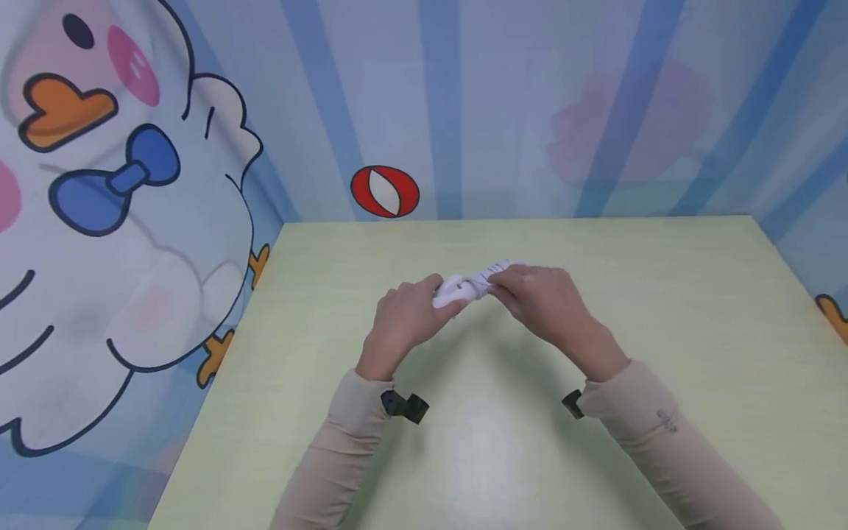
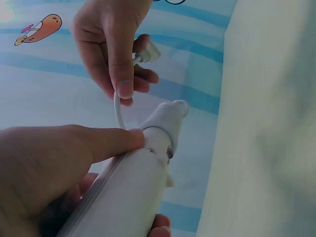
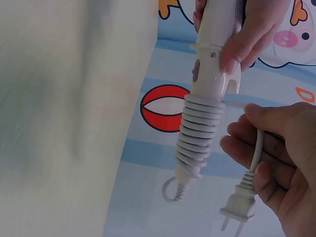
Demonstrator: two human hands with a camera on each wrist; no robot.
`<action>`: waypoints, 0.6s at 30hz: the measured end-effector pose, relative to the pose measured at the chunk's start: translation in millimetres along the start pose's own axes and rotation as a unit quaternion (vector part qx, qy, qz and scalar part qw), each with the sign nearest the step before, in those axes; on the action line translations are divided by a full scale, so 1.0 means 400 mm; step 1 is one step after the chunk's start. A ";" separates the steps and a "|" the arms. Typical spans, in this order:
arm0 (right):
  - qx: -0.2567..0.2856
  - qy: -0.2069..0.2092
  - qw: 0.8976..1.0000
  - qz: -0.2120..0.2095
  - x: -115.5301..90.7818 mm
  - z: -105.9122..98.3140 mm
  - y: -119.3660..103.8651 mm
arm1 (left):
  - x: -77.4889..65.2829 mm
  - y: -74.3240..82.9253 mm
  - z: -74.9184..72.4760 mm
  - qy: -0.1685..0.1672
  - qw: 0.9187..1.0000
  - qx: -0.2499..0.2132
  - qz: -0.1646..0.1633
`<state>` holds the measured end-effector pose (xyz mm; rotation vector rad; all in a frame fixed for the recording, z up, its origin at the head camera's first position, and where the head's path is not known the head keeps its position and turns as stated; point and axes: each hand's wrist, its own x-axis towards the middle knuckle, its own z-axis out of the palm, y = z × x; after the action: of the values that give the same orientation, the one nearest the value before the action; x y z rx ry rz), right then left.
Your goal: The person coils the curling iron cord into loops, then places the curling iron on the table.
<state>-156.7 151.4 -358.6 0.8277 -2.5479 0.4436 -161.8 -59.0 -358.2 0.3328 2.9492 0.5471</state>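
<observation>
My left hand (image 1: 409,315) grips a white hair styling iron (image 3: 213,64) by its body, thumb laid along one side. Several turns of its white power cord (image 3: 200,131) are wound round the tapered handle end, and a small cord loop shows at the tip in the right wrist view. Between thumb and fingers, my right hand (image 1: 546,302) pinches the cord's free end beside the coil. From that hand hangs the two-pin plug (image 3: 238,205), pins pointing down in the right wrist view. Both hands hold the iron and cord above the table.
A pale yellow-green table (image 1: 483,442) lies below the hands, with arm shadows on it. Behind it stands a blue striped backdrop (image 1: 503,110) with a printed red ball. A large printed white bird (image 1: 179,294) fills the left side.
</observation>
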 end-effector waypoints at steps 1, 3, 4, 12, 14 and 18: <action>0.008 -0.008 1.000 0.013 -0.002 0.003 -0.005 | 0.001 -0.003 -0.001 0.013 1.000 -0.006 0.001; 0.032 -0.038 0.998 0.046 -0.004 0.008 -0.015 | 0.002 -0.007 -0.005 0.037 0.999 -0.016 0.004; 0.046 -0.056 0.995 0.063 -0.006 0.010 -0.018 | 0.002 -0.007 -0.007 0.047 0.999 -0.019 0.006; 0.174 -0.120 0.968 0.138 -0.028 0.052 -0.007 | 0.002 -0.011 -0.030 0.039 0.996 -0.076 0.015; 0.198 -0.118 0.962 0.145 -0.034 0.063 -0.003 | 0.003 -0.014 -0.035 0.020 0.995 -0.097 0.018; 0.240 -0.115 0.951 0.158 -0.042 0.079 0.005 | -0.001 -0.017 -0.047 -0.023 0.988 -0.153 0.024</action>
<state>-154.7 147.8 -394.1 0.6535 -2.8462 1.1673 -165.7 -71.6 -343.4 0.3766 2.7605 0.9674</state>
